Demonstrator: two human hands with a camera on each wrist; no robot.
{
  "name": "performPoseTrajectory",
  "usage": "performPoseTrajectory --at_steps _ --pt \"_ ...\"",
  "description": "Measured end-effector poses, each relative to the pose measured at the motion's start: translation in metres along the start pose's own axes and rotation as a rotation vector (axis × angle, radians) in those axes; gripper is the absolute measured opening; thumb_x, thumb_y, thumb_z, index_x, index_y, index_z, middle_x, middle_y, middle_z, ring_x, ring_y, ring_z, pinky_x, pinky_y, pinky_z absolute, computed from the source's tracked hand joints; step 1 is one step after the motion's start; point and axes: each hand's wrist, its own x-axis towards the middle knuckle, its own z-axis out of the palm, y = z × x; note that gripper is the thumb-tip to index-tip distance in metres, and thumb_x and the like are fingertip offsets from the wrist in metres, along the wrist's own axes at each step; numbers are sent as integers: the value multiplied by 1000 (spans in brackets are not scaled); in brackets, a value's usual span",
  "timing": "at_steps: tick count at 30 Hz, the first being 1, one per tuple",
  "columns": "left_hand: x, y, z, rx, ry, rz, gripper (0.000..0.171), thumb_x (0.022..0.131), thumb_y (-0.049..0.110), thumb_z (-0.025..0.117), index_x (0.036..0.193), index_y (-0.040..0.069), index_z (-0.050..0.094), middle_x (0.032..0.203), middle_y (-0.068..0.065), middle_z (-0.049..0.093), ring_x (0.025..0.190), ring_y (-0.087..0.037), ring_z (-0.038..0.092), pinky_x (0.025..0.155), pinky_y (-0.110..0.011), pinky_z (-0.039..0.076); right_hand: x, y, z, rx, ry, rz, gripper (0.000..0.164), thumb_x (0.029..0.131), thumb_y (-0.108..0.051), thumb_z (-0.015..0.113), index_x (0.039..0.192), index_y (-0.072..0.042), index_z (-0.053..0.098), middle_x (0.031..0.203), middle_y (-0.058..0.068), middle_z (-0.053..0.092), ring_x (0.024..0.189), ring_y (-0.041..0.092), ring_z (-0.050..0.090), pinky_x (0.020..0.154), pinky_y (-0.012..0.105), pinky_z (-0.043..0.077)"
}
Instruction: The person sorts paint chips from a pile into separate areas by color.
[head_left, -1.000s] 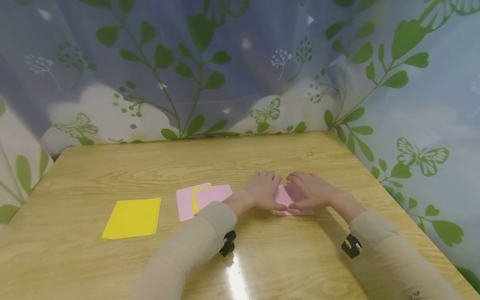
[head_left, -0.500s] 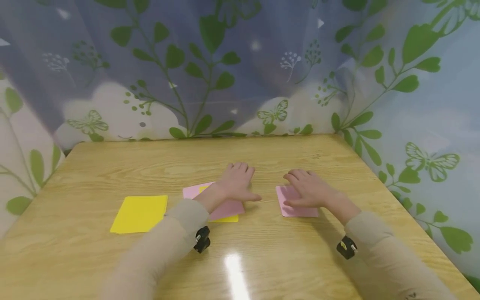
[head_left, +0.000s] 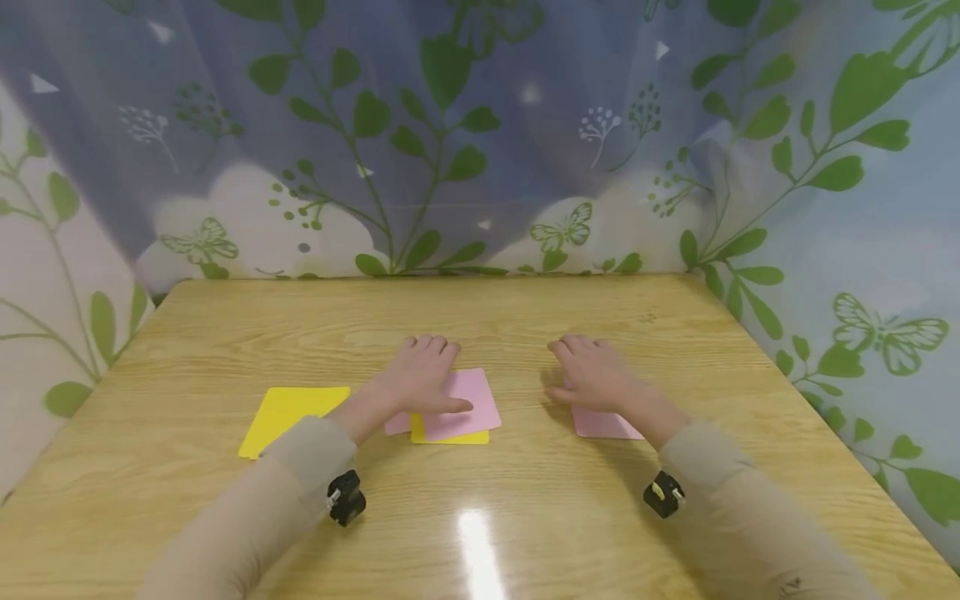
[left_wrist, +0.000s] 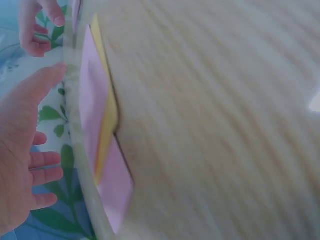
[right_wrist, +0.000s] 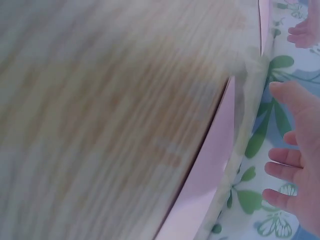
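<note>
My left hand (head_left: pixel 422 375) is spread above the middle cards, fingers extended and thumb out to the right. Beneath it a pink card (head_left: pixel 480 402) overlaps a yellow card (head_left: pixel 468 438), with another pink card (head_left: pixel 397 424) under them on the left. In the left wrist view the palm (left_wrist: pixel 15 150) is raised over these cards and holds nothing. My right hand (head_left: pixel 592 373) hovers over a pink card (head_left: pixel 609 425) on the right and hides its upper part. The right wrist view has its fingers (right_wrist: pixel 282 171) loosely extended, apart from the pink card.
A stack of yellow cards (head_left: pixel 292 410) lies to the left, partly covered by the left forearm. The wooden table (head_left: pixel 555 517) meets a leaf-patterned curtain (head_left: pixel 480 225) at its back and sides. Each wrist carries a small black camera.
My left hand has left the right-hand pink card and moved left over the middle cards. My right hand stays near that pink card, now shifted slightly left. The view has turned a little left.
</note>
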Motion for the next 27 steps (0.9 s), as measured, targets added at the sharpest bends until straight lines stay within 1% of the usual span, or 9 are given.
performPoseTrajectory --at_steps 3,6,9,15,17,23,27 --pt "-9 -6 4 2 1 -6 87 73 69 57 130 4 45 128 -14 47 119 -33 41 97 -50 32 6 -6 0 14 11 -5 68 84 -47 61 127 3 45 119 17 50 111 33 49 85 49 44" --pt "-16 -11 6 4 -15 -11 87 73 69 56 130 5 45 130 -14 46 121 -33 40 98 -50 30 12 -12 0 42 21 -21 70 83 -47 63 128 3 44 122 19 49 115 34 46 87 51 43" --pt "-23 -12 8 -8 -15 -9 88 73 69 57 131 4 43 131 -15 46 121 -33 40 99 -52 29 18 -18 -2 67 18 -46 74 82 -49 63 131 3 42 127 19 47 119 34 44 90 52 40" --pt "-34 -10 9 -21 -26 -6 92 70 72 56 131 4 44 128 -15 48 119 -33 41 98 -50 31 28 -31 -5 163 -65 -109 82 80 -50 64 138 0 36 137 15 39 127 32 35 98 52 34" --pt "-36 -9 10 -9 -31 7 91 70 73 56 128 4 45 126 -15 49 117 -32 43 97 -49 32 31 -36 -5 174 -84 -132 83 79 -52 64 139 -1 35 139 15 38 128 32 33 98 52 33" --pt "-41 -10 13 23 -33 29 89 69 75 54 125 6 46 120 -13 51 113 -30 46 95 -48 34 42 -50 -4 196 -98 -186 86 77 -53 66 139 -1 36 140 14 37 129 31 32 97 53 34" --pt "-43 -12 14 29 -35 45 89 70 76 51 125 6 46 116 -12 51 110 -29 46 94 -47 33 48 -59 -2 210 -141 -212 86 77 -54 66 138 0 36 140 15 36 130 31 31 97 53 34"
